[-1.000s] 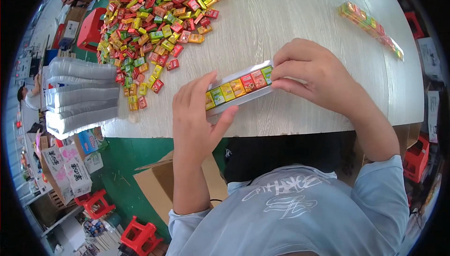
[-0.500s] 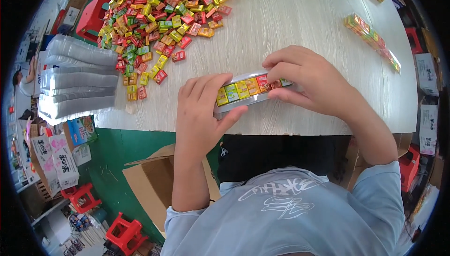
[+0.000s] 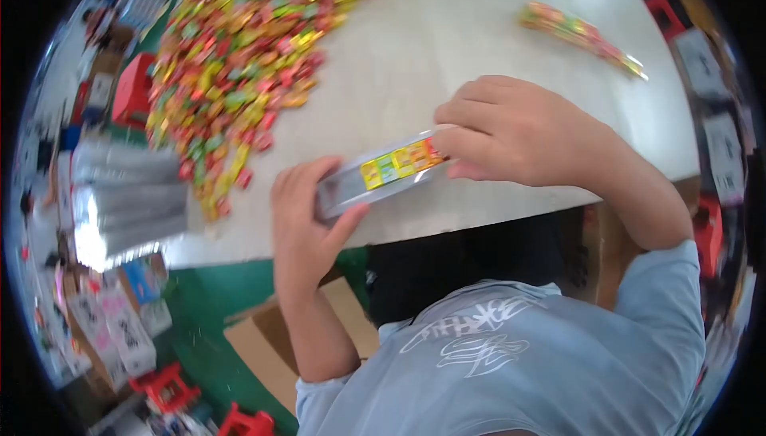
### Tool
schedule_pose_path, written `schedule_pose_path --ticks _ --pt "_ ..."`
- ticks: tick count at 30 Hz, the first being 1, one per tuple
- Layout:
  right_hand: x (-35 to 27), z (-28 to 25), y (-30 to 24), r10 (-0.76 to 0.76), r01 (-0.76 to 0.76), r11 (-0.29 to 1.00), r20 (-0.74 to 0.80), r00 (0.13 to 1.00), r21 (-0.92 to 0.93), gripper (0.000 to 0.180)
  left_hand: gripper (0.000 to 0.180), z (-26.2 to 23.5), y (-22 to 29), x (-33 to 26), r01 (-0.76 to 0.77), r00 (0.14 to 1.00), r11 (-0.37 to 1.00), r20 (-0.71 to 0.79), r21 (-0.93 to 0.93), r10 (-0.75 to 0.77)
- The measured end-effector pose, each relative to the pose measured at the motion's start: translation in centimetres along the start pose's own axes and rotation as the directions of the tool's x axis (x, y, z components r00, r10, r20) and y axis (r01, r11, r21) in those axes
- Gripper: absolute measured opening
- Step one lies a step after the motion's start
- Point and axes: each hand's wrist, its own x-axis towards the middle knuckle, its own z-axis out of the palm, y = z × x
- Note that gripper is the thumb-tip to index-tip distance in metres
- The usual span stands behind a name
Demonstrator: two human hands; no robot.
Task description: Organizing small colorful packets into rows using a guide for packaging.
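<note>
A narrow clear plastic tray [image 3: 341, 193] is held aslant at the near side of the pale tabletop [image 3: 399, 69]; whether its base touches the surface cannot be told. The tray's left end is grasped by the left grip [image 3: 307, 211], a bare hand, with the fingers placed at the far wall and the thumb along the near wall. A row of small packets [image 3: 399, 165] is seated in the tray, extending from near its middle toward the right; yellow, green, orange and red faces are made out. The right end of the row is covered by the right grip [image 3: 519, 134], a bare hand with curled fingers and the thumb below them; whether a packet or the tray wall is pinched there cannot be told.

Loose packets in red, yellow, green and orange are heaped in a large pile [image 3: 247, 45] at the far left, well apart from the tray. A stack of clear trays [image 3: 132, 197] is placed at the left edge, near the pile. A long multicoloured pack [image 3: 576, 32] is laid at the far right. An open cardboard box [image 3: 259, 348] is seen below the tabletop's near edge, above green floor [image 3: 209, 300]. Fine detail is lost to blur.
</note>
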Motion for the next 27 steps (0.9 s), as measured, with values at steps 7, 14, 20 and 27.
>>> schedule_pose_path --ticks 7,14,20,27 --pt "-10.2 -3.7 1.4 0.217 -0.221 0.973 -0.056 0.974 -0.061 0.023 0.059 -0.4 -0.6 -0.7 0.064 0.998 0.996 0.029 -0.066 -0.062" --pt "-22.5 -7.7 3.5 0.502 -0.528 0.81 -0.163 0.849 -0.255 0.016 0.065 -0.4 -1.2 -0.4 0.048 0.998 0.998 0.045 -0.028 -0.047" --pt "-28.9 -9.9 9.5 0.542 -0.61 0.709 -0.278 0.793 -0.355 0.015 0.067 -0.3 -1.3 -0.4 0.056 0.998 0.998 0.037 -0.012 -0.055" --pt "-28.8 -6.7 15.9 0.582 -0.62 0.752 -0.217 0.784 -0.223 0.021 0.063 -0.3 -2.5 -0.9 0.031 0.999 0.999 0.02 -0.008 -0.031"
